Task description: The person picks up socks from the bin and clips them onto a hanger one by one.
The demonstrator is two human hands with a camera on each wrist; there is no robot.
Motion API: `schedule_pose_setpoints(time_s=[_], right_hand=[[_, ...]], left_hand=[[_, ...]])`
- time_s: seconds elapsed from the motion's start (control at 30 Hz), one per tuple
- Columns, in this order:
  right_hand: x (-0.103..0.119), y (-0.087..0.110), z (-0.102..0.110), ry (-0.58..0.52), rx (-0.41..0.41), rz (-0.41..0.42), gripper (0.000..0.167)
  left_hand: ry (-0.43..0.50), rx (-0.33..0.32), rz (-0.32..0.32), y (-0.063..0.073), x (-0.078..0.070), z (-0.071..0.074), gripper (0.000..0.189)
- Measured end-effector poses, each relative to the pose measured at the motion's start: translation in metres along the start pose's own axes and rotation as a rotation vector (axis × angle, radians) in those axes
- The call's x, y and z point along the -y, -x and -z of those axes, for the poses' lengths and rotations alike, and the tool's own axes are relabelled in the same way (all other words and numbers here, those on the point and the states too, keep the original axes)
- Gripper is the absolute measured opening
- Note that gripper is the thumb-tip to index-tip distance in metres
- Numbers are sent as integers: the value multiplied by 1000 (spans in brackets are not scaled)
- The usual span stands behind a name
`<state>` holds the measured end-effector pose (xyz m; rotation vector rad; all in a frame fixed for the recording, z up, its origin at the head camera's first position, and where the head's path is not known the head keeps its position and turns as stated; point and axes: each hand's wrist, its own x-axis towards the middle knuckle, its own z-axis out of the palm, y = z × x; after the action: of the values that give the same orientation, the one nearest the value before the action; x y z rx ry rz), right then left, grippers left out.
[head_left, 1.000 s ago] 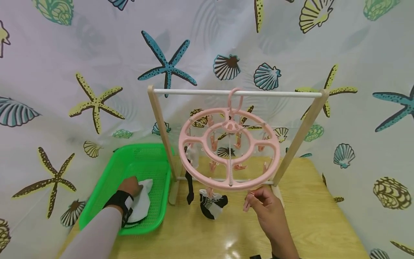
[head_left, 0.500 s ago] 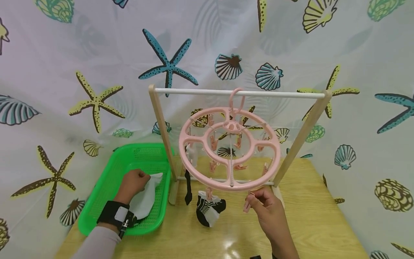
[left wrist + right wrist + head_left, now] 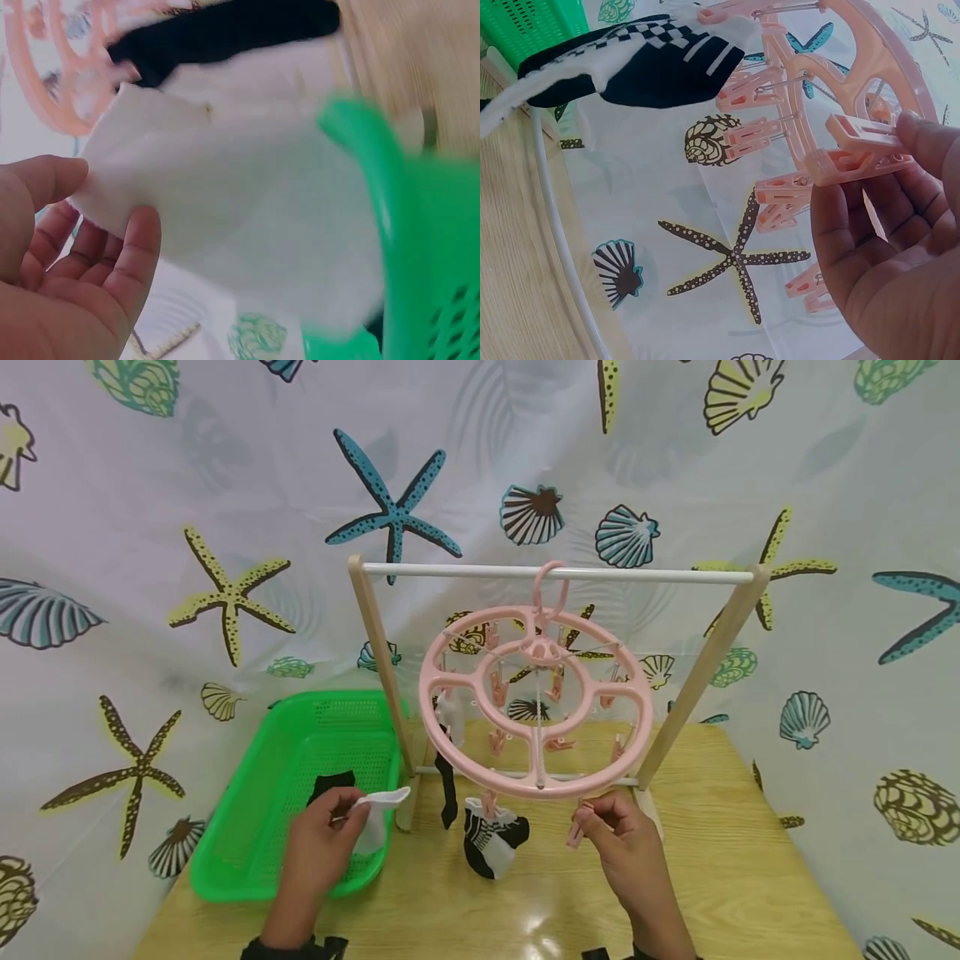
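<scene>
My left hand (image 3: 322, 839) pinches the edge of a white sock (image 3: 371, 837), held up over the right side of the green basket (image 3: 225, 852). In the left wrist view the sock (image 3: 225, 187) spreads out from between thumb and fingers. Below the front rim of the pink round hanger (image 3: 480, 768), my right hand (image 3: 630, 852) pinches a pink clothespin (image 3: 576, 833). The right wrist view shows this clothespin (image 3: 859, 150) squeezed, its jaws parted with nothing between them. Left of it, a black-and-white sock (image 3: 492, 847) hangs from another clothespin (image 3: 489, 806).
The hanger hooks over the white bar (image 3: 450, 572) of a wooden stand (image 3: 697, 685). A dark sock (image 3: 447, 789) hangs at its left side. Black cloth (image 3: 330, 783) lies in the basket. A patterned curtain (image 3: 480, 460) backs the wooden table (image 3: 735, 860).
My left hand has lifted the white sock from the basket and moved right, toward the hanger, uncovering black cloth. My right hand has kept its pinch on the clothespin.
</scene>
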<state>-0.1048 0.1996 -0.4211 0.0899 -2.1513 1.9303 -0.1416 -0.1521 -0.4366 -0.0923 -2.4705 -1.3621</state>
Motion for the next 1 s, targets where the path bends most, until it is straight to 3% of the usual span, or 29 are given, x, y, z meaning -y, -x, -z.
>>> schedule_pose_setpoints(time_s=[0.17,0.27,0.33,0.43,0.6,0.7,0.83,1.0], right_hand=[[1,1,0,-2,-10,-12,14],[2,1,-1,12,-27,-29,12],[2,1,-1,25,-39,-41,11],[2,1,-1,21,-41,-41,10],[1,1,-2,-2,-18,18,11],[1,0,-2,-15,-10,54,11],[1,0,-2,-34,-2,59,13],[2,2,-2,-17,12,49,16]], left_hand=[[-17,-56,-212,30,-22,-22,21],[-38,-37,-305,45,-32,-41,26],[-9,10,-336,53,-39,-54,27],[103,113,-311,62,-47,-72,22],[272,251,-193,67,-57,-99,13],[324,273,-167,67,-64,-114,10],[369,280,-181,65,-71,-130,6],[398,300,-197,62,-81,-140,5]])
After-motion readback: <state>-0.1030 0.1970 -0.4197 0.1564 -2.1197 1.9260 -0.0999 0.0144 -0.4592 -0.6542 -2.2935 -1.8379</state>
